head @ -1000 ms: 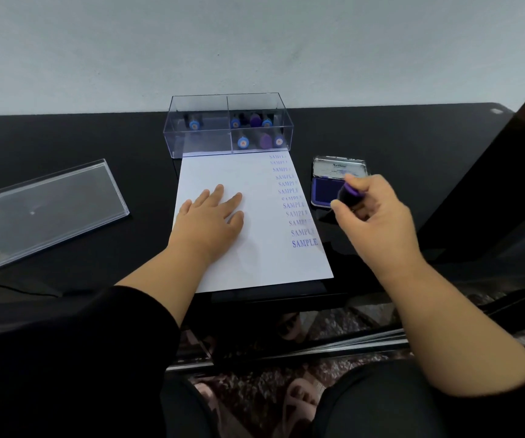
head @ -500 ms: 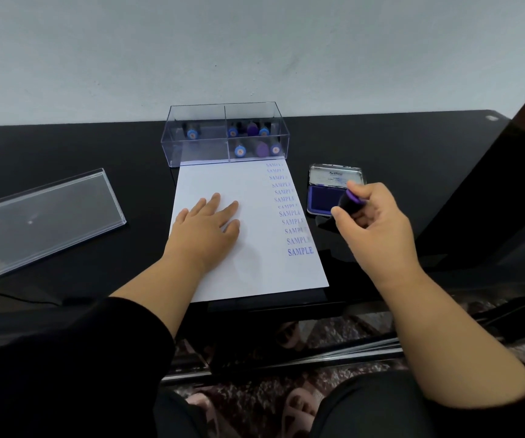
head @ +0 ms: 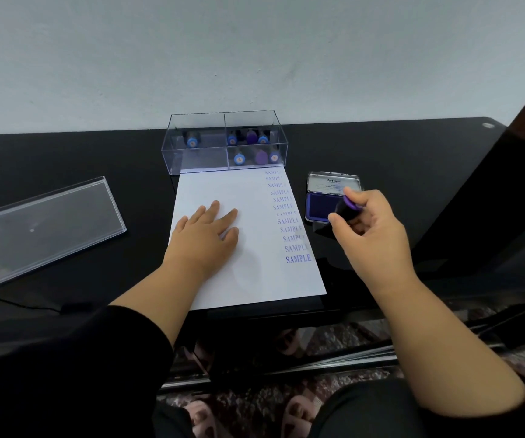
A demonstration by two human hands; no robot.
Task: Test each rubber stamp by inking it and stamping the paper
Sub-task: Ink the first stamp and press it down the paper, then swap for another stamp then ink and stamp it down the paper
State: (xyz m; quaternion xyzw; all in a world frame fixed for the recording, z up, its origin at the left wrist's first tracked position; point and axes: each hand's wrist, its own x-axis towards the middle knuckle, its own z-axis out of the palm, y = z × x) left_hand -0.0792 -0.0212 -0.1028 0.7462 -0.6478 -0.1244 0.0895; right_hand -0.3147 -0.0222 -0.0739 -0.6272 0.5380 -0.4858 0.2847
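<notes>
A white sheet of paper [head: 248,279] lies on the black table, with a column of blue SAMPLE prints [head: 289,221] down its right side. My left hand [head: 204,238] rests flat on the paper, fingers straight. My right hand [head: 371,229] pinches a black rubber stamp with a purple cap [head: 348,207], tilted, just over the near right corner of the open blue ink pad [head: 321,208]. Whether the stamp touches the pad I cannot tell.
A clear plastic box [head: 198,159] with divided compartments holds several blue-capped and purple-capped stamps behind the paper. Its clear lid [head: 49,222] lies to the left. The table's front edge [head: 254,314] runs just below the paper; a dark panel rises at right.
My right hand with the stamp has stayed by the ink pad, shifting slightly. My left hand has stayed flat on the paper. The head camera has tilted a little.
</notes>
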